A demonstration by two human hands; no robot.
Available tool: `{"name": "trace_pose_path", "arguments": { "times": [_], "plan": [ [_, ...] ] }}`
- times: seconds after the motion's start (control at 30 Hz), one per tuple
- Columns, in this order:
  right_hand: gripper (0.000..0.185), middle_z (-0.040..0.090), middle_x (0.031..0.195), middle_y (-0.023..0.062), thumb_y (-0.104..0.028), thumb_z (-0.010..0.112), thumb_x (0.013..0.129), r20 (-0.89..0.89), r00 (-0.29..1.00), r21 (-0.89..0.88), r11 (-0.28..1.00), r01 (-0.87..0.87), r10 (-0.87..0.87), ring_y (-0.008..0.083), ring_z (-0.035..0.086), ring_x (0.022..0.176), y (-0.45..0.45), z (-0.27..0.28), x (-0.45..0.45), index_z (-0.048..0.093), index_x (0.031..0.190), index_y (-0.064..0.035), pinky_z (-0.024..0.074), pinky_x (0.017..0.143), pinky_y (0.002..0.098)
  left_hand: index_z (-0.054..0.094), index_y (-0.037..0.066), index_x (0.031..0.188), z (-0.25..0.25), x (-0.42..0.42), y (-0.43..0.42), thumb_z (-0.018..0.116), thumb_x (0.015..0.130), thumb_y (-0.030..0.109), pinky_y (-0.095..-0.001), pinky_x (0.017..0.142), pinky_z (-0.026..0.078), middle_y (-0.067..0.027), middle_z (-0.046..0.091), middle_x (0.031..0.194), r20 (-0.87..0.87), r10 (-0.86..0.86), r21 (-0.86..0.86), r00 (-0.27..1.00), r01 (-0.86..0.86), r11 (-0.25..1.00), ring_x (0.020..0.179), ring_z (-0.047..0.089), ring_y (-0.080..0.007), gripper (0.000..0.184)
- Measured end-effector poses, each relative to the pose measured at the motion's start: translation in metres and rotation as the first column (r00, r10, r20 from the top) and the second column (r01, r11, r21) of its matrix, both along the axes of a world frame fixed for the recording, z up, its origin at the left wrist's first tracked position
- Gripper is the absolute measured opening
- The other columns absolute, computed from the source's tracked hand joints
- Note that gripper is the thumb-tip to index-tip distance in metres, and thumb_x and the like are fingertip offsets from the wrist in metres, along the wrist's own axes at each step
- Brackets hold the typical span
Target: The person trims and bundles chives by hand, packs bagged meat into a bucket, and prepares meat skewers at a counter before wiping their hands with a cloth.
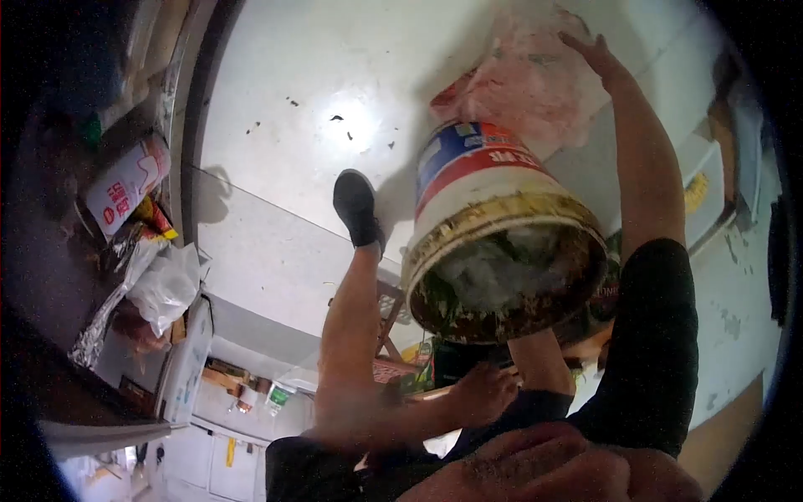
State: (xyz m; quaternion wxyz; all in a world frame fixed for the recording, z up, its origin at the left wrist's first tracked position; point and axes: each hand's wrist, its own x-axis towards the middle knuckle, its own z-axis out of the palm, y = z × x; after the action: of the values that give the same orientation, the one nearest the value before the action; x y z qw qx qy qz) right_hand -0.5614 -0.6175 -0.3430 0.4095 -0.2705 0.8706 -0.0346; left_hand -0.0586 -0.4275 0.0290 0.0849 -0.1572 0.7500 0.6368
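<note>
My right hand [592, 57] reaches out at the top right, open with its fingers apart, at the edge of a thin pinkish-red plastic bag [535, 84] on the pale floor. A white, blue and red bucket [477, 167] lies tilted between my arms, its mouth facing me. Its rim is stained yellow and brown, and whitish, see-through plastic [502, 268] shows inside. Below the rim, my left hand [487, 393] is closed, with its fingers curled. What it holds, if anything, is hidden.
My leg ends in a black shoe [355, 201] on the floor [284, 167], left of the bucket. Dark scraps lie beyond it. At the left are a white printed package [125, 188] and a white plastic bag [166, 289]. A pale worn surface [728, 326] stands at the right.
</note>
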Motion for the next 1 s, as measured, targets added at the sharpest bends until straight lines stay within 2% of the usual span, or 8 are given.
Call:
{"name": "trace_pose_path", "arguments": {
  "times": [0.13,0.27,0.33,0.4,0.57,0.7,0.8,1.0],
  "plan": [
    [0.079,0.056,0.119,0.0124,-0.047,0.070,0.075,0.032,0.995,0.031,0.995,-0.093,0.092,0.0257,0.052,0.113,-0.003,-0.020,0.021,0.041,0.131,0.0002,0.0436,0.090,0.0336,0.059,0.002,0.093,-0.001,-0.003,-0.024,0.051,0.083,0.022,-0.0436,0.073,0.043,-0.0152,0.058,0.088,0.118,-0.150,0.244,0.982,0.117,0.963,0.079,0.057,-0.0291,0.024],
    [0.045,0.065,0.099,0.0101,-0.032,0.065,0.081,0.143,0.911,0.120,0.907,-0.404,0.387,0.0219,0.060,0.097,-0.016,0.031,0.040,0.059,0.112,0.0001,0.0457,0.082,0.0339,0.057,0.002,0.116,0.004,-0.002,-0.035,0.052,0.091,0.019,-0.0506,0.079,0.048,-0.0175,0.060,0.103,0.038,-0.148,0.027,0.988,0.147,0.989,0.090,0.058,-0.0326,0.031],
    [0.036,0.066,0.093,0.0110,-0.028,0.063,0.082,-0.001,0.884,-0.008,0.884,-0.468,0.468,0.0209,0.061,0.090,0.007,0.049,0.042,0.062,0.105,-0.0002,0.0458,0.080,0.0349,0.053,0.004,0.122,-0.005,-0.047,-0.084,0.049,0.093,0.021,-0.0518,0.086,0.044,-0.0169,0.058,0.110,0.373,-0.423,0.625,0.826,0.113,0.773,0.096,0.056,-0.0343,0.033],
    [0.032,0.066,0.092,0.0127,-0.026,0.062,0.084,-0.129,0.880,-0.052,0.883,-0.466,0.457,0.0193,0.061,0.088,0.013,0.110,0.063,0.063,0.103,0.0001,0.0459,0.079,0.0346,0.048,0.007,0.126,0.004,-0.049,-0.087,0.045,0.095,0.023,-0.0512,0.092,0.042,-0.0164,0.056,0.116,0.362,-0.508,0.646,0.781,0.183,0.741,0.102,0.054,-0.0351,0.036],
    [0.028,0.066,0.095,0.0139,-0.025,0.062,0.087,-0.188,0.964,-0.071,0.976,-0.204,0.188,0.0180,0.061,0.089,0.026,0.279,0.097,0.063,0.102,-0.0019,0.0455,0.079,0.0301,0.055,0.004,0.112,-0.006,-0.019,-0.041,0.047,0.088,0.020,-0.0482,0.086,0.045,-0.0158,0.059,0.108,0.218,-0.484,0.449,0.848,0.353,0.821,0.097,0.057,-0.0344,0.030],
    [0.031,0.065,0.099,0.0126,-0.025,0.064,0.086,-0.464,0.800,-0.149,0.857,-0.494,0.380,0.0178,0.061,0.090,0.085,0.361,0.079,0.060,0.106,-0.0004,0.0457,0.078,0.0282,0.060,0.002,0.100,-0.015,0.008,-0.020,0.048,0.082,0.017,-0.0458,0.081,0.047,-0.0152,0.061,0.102,0.159,-0.494,0.342,0.855,0.422,0.840,0.093,0.060,-0.0338,0.026],
    [0.037,0.063,0.107,0.0129,-0.021,0.063,0.087,-0.493,0.859,-0.138,0.962,-0.235,0.139,0.0196,0.059,0.097,0.087,0.451,0.113,0.055,0.115,0.0007,0.0449,0.083,0.0284,0.053,0.008,0.121,-0.007,0.025,-0.018,0.045,0.093,0.019,-0.0401,0.086,0.049,-0.0120,0.058,0.109,0.173,-0.586,0.212,0.792,0.551,0.807,0.099,0.056,-0.0268,0.032],
    [0.034,0.054,0.124,0.0148,-0.008,0.060,0.087,-0.530,0.847,-0.243,0.952,-0.186,0.030,0.0232,0.053,0.111,0.143,0.577,0.163,0.054,0.119,0.0003,0.0428,0.091,0.0317,0.057,0.004,0.113,0.062,0.027,-0.101,0.046,0.090,0.018,-0.0436,0.085,0.047,-0.0146,0.060,0.106,0.260,-0.216,0.142,0.941,0.184,0.973,0.097,0.058,-0.0313,0.029]
  ]
}}
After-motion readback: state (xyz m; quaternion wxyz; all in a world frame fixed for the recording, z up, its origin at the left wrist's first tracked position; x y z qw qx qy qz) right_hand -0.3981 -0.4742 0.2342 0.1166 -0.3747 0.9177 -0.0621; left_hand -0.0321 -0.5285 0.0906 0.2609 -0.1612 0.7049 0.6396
